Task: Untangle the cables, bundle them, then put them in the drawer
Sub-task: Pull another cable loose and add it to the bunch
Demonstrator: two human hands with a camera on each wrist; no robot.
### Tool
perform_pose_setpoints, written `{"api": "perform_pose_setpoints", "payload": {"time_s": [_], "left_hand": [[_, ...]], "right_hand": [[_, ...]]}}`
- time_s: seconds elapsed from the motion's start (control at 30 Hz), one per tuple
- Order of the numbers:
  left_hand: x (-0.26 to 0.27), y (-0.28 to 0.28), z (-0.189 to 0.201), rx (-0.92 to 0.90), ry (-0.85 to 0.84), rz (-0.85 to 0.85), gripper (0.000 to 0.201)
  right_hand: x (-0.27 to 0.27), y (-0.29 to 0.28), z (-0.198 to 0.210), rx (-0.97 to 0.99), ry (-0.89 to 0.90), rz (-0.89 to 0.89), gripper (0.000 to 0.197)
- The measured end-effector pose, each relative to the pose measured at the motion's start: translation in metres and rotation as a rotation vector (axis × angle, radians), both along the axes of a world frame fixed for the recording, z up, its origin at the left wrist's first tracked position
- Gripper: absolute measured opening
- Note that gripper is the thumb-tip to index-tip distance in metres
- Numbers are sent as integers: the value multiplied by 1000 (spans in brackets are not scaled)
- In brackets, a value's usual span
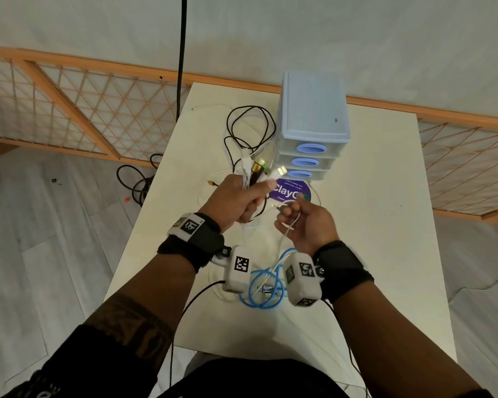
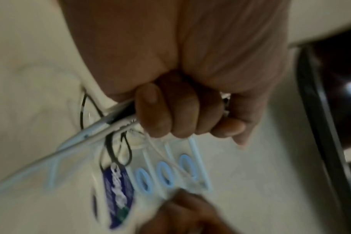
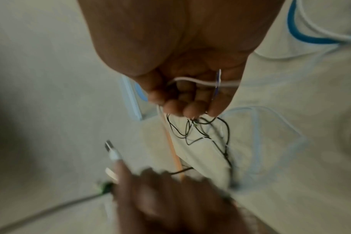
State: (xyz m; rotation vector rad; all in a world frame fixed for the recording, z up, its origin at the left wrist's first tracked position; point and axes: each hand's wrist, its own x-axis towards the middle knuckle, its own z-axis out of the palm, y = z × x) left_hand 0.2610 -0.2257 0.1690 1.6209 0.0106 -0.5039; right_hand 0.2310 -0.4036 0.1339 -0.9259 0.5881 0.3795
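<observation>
Soft even head-view light, wide-angle edge bending; dim, motion-blurred wrist views.

My left hand [image 2: 182,101] fills the top of the picture, fingers [image 2: 154,110] curled into a tight grip round a bunch of cables [image 2: 118,117]. White and dark strands leave the fist to the lower left, blurred. Thin black cable loops [image 2: 110,148] hang below them over the pale bench [image 2: 30,79]. Beyond my knuckles stands the clear drawer unit [image 2: 170,166], its three blue oval handles [image 2: 163,175] in a row. Just beside it lies a dark blue sticker [image 2: 116,197] with white lettering. My right hand [image 2: 186,213] shows blurred at the bottom edge.
</observation>
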Motion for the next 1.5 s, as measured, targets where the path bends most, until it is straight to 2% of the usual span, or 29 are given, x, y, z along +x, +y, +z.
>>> {"api": "perform_pose_setpoints", "payload": {"time_s": [0.07, 0.1, 0.2, 0.3, 0.37, 0.43, 0.53, 0.6, 0.7, 0.8, 0.83, 0.9, 0.97, 1.1, 1.17, 1.27, 1.4, 1.5], "left_hand": [[-2, 9, -7, 296, -141, -121, 51], [-4, 12, -12, 387, -172, -157, 51], [-8, 7, -23, 461, -147, -109, 52], [-5, -2, -28, 342, -62, 107, 60], [2, -2, -25, 90, 60, 265, 57], [10, -2, -22, -125, 143, 390, 46], [20, -3, -19, -232, 196, 502, 35], [23, -3, -23, -217, 202, 475, 31], [18, -5, -24, -117, 175, 328, 35], [12, -7, -18, -62, 117, 247, 28], [12, -7, -15, -63, 96, 258, 25], [13, -5, -10, -90, 63, 276, 23], [15, -2, -4, -86, 50, 288, 29], [22, 3, 4, -39, 9, 485, 37], [24, 7, 6, -130, 30, 563, 42], [21, 10, 7, -270, 74, 543, 43], [16, 11, 6, -268, 86, 480, 44], [16, 12, 3, -257, 92, 464, 44]], "right_hand": [[4, -7, 6, 36, -10, -26, 36], [6, -9, 9, 28, -32, -5, 34], [6, -5, 16, -19, -116, 92, 27], [0, 7, 17, 7, -184, 158, 28], [-6, 13, 15, -29, -227, 215, 27], [-12, 15, 13, -91, -254, 264, 28], [-15, 19, 14, -141, -262, 292, 29], [-14, 22, 14, -179, -274, 297, 28], [-13, 24, 11, -238, -304, 297, 28], [-13, 24, 5, -261, -315, 324, 27], [-13, 24, 3, -329, -338, 343, 28], [-11, 21, -3, -610, -416, 377, 26], [-4, 16, -8, -776, -455, 340, 23], [14, 11, -14, -856, -407, 255, 25], [26, 15, -14, -799, -389, 243, 29], [42, 22, -5, -738, -387, 245, 34], [66, 29, 6, -885, -516, 366, 25], [85, 35, 4, -926, -528, 361, 35]]}}
